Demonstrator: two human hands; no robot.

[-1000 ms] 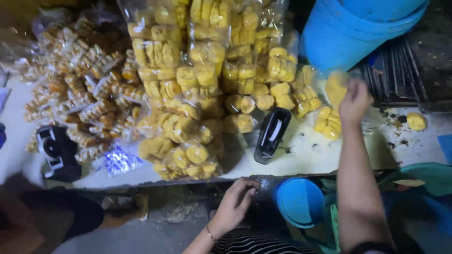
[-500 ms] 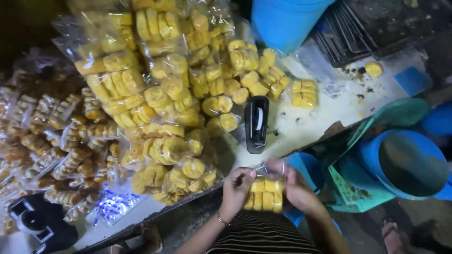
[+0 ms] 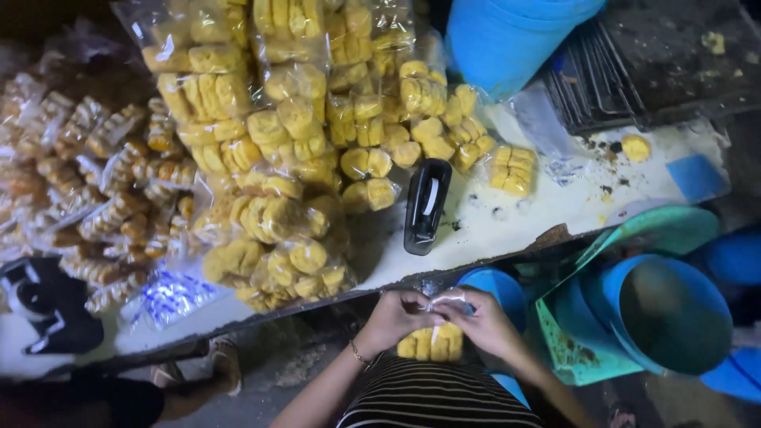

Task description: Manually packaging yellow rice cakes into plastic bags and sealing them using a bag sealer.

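Observation:
My left hand (image 3: 396,317) and my right hand (image 3: 485,321) meet over my lap, below the table edge. Together they pinch the twisted top of a small clear bag of yellow pastries (image 3: 432,342), which hangs between them above my striped shirt. On the white table (image 3: 507,230) just ahead lies a black stapler (image 3: 426,206). A big heap of filled clear bags of yellow pastries (image 3: 293,143) covers the table's middle. One small filled bag (image 3: 513,169) lies apart to the right of the stapler.
Bags of brown twisted snacks (image 3: 103,182) pile up at the left. A large blue bucket (image 3: 507,40) stands at the back, a dark wire rack (image 3: 602,79) beside it. A blue tub (image 3: 670,313) and a green basket (image 3: 579,349) sit at my right. Another person's foot (image 3: 222,361) shows lower left.
A second ago my right hand reached to the table's far right while the left hung below. Both hands have since come together on the small bag at my lap.

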